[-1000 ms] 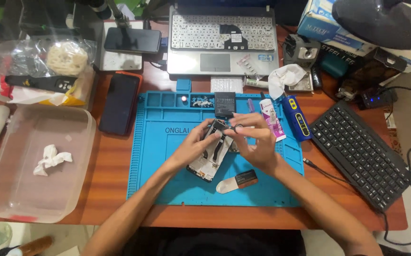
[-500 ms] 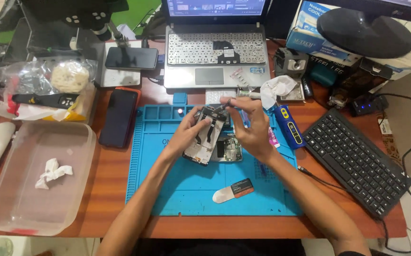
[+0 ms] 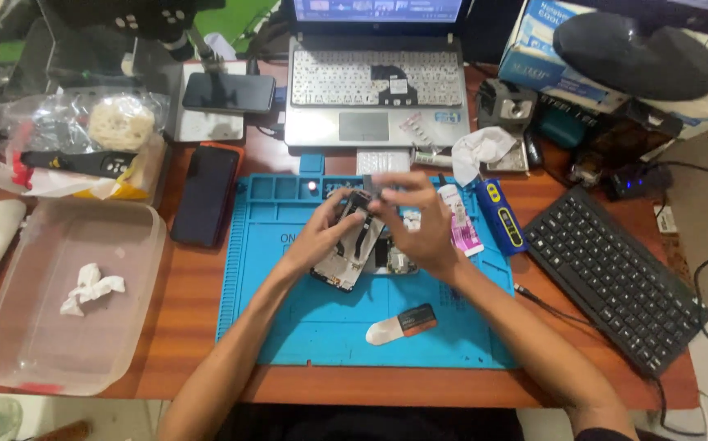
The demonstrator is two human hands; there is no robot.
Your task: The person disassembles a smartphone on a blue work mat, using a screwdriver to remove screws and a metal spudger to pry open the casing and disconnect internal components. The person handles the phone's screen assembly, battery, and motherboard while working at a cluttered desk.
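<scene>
The left hand (image 3: 321, 237) grips an opened phone (image 3: 350, 253) over the blue mat (image 3: 288, 327). The right hand (image 3: 419, 220) pinches something at its top, blurred; the work appears mid-disassembly, calling for steady fingers.

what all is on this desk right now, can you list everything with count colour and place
opened phone: 1, dark with bare insides, tilted above the mat, between both hands
repair mat: 1, blue, desk centre
pry tool: 1, white and black, near edge of the mat
laptop: 1, silver, open behind the mat
keyboard: 1, black, right of the mat
dark phone: 1, black, left of the mat
plastic tub: 1, clear, far left, crumpled white tissue inside
phone on stand: 1, black, left of the laptop
blue tool: 1, blue with yellow, right edge of the mat
left hand: holds the opened phone
right hand: on the phone's upper end, blurred
</scene>
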